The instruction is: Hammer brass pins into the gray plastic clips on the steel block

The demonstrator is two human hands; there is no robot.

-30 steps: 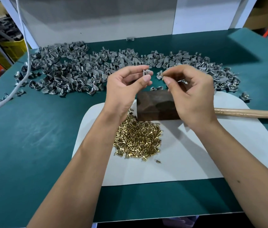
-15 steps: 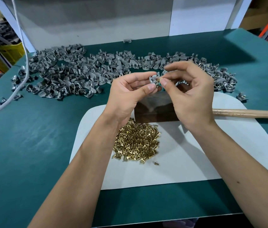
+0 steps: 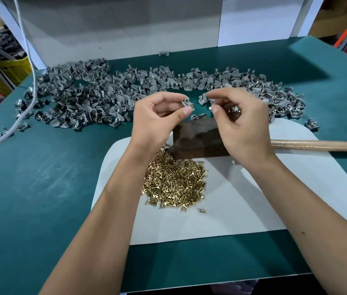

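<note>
A: Versus half a second back?
B: Hands apart now; were touching at the fingertips, clip and pin together. Small gap between them at present.

A: Left hand [image 3: 157, 120]?
B: Raised above the block's [image 3: 198, 139] far left corner, palm turned inward. Thumb and forefinger pinching one clip [image 3: 186, 102]; remaining fingers curled loosely.

A: Right hand [image 3: 243, 124]?
B: Raised at the same height, over the block's right end, hiding it. Thumb and forefinger pinched narrow on a pin [image 3: 210, 107], only a brass glint showing. Something shiny also tucked under the curled fingers; cannot tell what.

A: Task parts?
B: Held clip in the air above the block, not on it. Block on the white mat [image 3: 296, 199], top face bare where visible. Pin heap [image 3: 174, 184] on the mat just in front of the block, touching its near left corner, partly covered by the left wrist. One stray pin [image 3: 202, 210] near the heap's front edge.

A: Surroundings?
B: Clip pile [image 3: 96, 96] spread across the green table [image 3: 40, 188] behind the hands, a few clips loose at far right. Hammer handle [image 3: 321, 145] lying on the mat, running right off frame; head hidden behind the right hand. White cable [image 3: 27, 67] hanging at left.
</note>
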